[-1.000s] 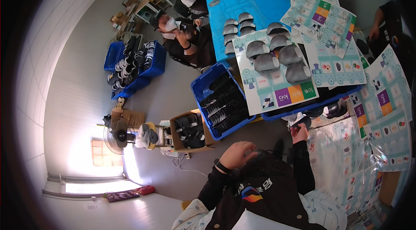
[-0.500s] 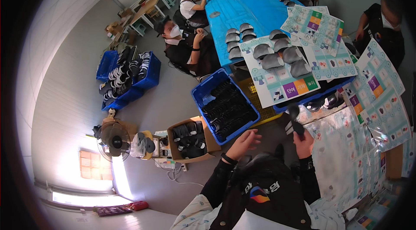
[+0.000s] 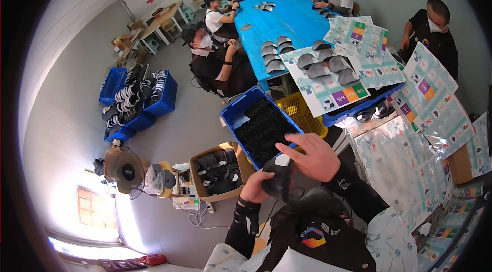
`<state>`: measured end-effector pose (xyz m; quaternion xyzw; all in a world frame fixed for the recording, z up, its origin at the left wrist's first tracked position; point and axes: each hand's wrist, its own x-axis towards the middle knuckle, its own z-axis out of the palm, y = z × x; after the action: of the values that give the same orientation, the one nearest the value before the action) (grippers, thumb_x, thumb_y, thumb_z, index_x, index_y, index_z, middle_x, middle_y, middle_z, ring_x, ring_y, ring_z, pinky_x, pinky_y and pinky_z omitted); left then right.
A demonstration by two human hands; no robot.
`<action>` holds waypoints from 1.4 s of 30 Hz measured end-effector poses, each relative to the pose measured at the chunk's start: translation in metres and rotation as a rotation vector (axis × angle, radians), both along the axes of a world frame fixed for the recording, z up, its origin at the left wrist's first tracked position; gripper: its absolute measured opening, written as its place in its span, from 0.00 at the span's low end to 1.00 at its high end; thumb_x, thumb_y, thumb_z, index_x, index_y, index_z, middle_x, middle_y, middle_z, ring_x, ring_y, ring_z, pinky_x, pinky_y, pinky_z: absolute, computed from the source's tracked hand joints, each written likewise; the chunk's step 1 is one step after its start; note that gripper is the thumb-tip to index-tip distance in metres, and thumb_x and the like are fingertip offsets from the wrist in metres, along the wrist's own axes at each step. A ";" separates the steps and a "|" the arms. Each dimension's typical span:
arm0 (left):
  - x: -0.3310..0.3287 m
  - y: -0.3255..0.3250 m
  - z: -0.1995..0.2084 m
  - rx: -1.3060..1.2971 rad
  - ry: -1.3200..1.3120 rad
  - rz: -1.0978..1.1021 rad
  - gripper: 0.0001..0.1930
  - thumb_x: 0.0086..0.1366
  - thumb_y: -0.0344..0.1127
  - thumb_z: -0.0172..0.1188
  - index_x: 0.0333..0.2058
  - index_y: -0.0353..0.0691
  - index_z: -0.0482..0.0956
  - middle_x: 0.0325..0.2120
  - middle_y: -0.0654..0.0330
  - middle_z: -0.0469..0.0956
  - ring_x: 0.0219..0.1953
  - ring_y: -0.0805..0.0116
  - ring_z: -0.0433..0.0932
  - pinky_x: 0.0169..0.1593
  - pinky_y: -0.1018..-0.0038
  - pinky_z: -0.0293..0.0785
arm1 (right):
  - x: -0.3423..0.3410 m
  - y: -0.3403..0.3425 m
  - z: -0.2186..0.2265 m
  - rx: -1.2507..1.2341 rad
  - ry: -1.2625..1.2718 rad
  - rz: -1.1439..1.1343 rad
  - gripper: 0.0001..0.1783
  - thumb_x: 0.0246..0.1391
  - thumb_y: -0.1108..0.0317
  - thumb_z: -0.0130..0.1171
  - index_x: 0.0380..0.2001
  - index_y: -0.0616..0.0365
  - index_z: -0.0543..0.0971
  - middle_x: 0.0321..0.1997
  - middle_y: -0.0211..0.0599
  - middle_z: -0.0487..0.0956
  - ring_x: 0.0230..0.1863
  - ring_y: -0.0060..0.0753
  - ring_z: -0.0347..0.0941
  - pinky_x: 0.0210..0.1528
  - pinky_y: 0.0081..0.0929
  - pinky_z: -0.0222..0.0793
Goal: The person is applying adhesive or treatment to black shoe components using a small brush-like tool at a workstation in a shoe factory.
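My left hand [image 3: 258, 186] grips the edge of a black curved piece shaped like a cap visor [image 3: 277, 177], with a white patch at its upper end. Just right of it, my right hand [image 3: 316, 158] is raised with its fingers stretched out, slightly blurred, holding nothing that I can see. Beyond both hands stands a blue crate [image 3: 229, 113] filled with rows of similar black curved pieces [image 3: 262, 118]. Several grey curved pieces [image 3: 318, 70] lie on a printed sheet [image 3: 328, 99] ahead to the right.
A cardboard box [image 3: 233, 193] of dark pieces stands left of my hands, near a fan [image 3: 124, 170]. Further left are stacked blue crates [image 3: 163, 99]. A yellow crate [image 3: 302, 113] sits under the printed sheet. Several people work around a blue-covered table [image 3: 287, 16].
The black piece has passed from my right hand to my left. My right hand has moved left and opened above it. The view has shifted slightly.
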<state>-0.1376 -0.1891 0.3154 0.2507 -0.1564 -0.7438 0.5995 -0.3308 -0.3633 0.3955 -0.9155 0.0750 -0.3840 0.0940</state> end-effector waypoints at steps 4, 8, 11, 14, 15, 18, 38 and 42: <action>-0.017 0.029 0.000 -0.008 -0.079 0.157 0.33 0.69 0.31 0.57 0.71 0.31 0.62 0.60 0.43 0.78 0.57 0.49 0.81 0.63 0.54 0.77 | 0.009 0.014 0.033 -0.124 -0.213 -0.052 0.37 0.50 0.71 0.63 0.67 0.49 0.74 0.73 0.50 0.68 0.75 0.62 0.61 0.74 0.58 0.58; -0.031 0.049 -0.013 -0.034 0.043 0.448 0.30 0.70 0.28 0.57 0.70 0.31 0.64 0.55 0.45 0.79 0.54 0.52 0.82 0.62 0.57 0.78 | -0.015 0.009 0.051 0.148 -0.115 0.068 0.41 0.53 0.70 0.64 0.72 0.58 0.67 0.76 0.53 0.65 0.77 0.63 0.59 0.77 0.56 0.54; -0.040 0.058 -0.022 -0.024 0.046 0.599 0.30 0.71 0.30 0.57 0.70 0.33 0.63 0.54 0.47 0.79 0.53 0.54 0.81 0.63 0.58 0.76 | -0.039 0.004 0.050 0.357 -0.088 0.200 0.40 0.55 0.72 0.65 0.72 0.61 0.66 0.72 0.53 0.71 0.71 0.57 0.69 0.72 0.46 0.65; -0.047 0.062 -0.022 -0.015 -0.045 0.702 0.28 0.73 0.31 0.57 0.69 0.34 0.64 0.52 0.49 0.79 0.53 0.55 0.81 0.61 0.58 0.76 | -0.058 0.002 0.042 0.590 0.134 0.305 0.38 0.59 0.73 0.64 0.72 0.62 0.66 0.62 0.50 0.80 0.59 0.49 0.80 0.61 0.36 0.75; -0.050 0.063 -0.021 -0.013 -0.068 0.735 0.26 0.75 0.31 0.57 0.68 0.34 0.66 0.51 0.48 0.80 0.52 0.54 0.81 0.60 0.59 0.78 | -0.063 0.003 0.039 0.618 0.088 0.342 0.40 0.62 0.72 0.63 0.75 0.61 0.61 0.51 0.44 0.85 0.48 0.42 0.85 0.53 0.34 0.79; -0.061 0.062 -0.016 -0.037 -0.125 0.782 0.23 0.76 0.31 0.57 0.66 0.33 0.68 0.51 0.48 0.81 0.51 0.54 0.82 0.58 0.59 0.79 | -0.081 0.004 0.036 0.855 0.240 0.299 0.43 0.64 0.70 0.62 0.77 0.62 0.54 0.47 0.41 0.86 0.47 0.35 0.85 0.51 0.29 0.78; -0.116 0.043 -0.014 0.068 -0.342 0.746 0.18 0.75 0.31 0.58 0.60 0.32 0.74 0.51 0.47 0.83 0.52 0.54 0.83 0.58 0.59 0.79 | -0.136 -0.007 0.004 0.986 0.173 0.301 0.25 0.65 0.69 0.61 0.64 0.60 0.74 0.35 0.35 0.87 0.33 0.29 0.83 0.39 0.26 0.77; -0.117 0.038 -0.016 0.122 -0.385 0.716 0.20 0.74 0.30 0.59 0.62 0.31 0.73 0.52 0.48 0.82 0.53 0.55 0.83 0.60 0.60 0.78 | -0.133 -0.001 -0.007 1.045 0.202 0.288 0.22 0.65 0.69 0.60 0.61 0.61 0.76 0.35 0.36 0.87 0.33 0.30 0.83 0.40 0.26 0.77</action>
<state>-0.2549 -0.1510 0.2990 0.4591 -0.1243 -0.4355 0.7643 -0.4639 -0.3648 0.3882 -0.7804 0.1383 -0.1891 0.5797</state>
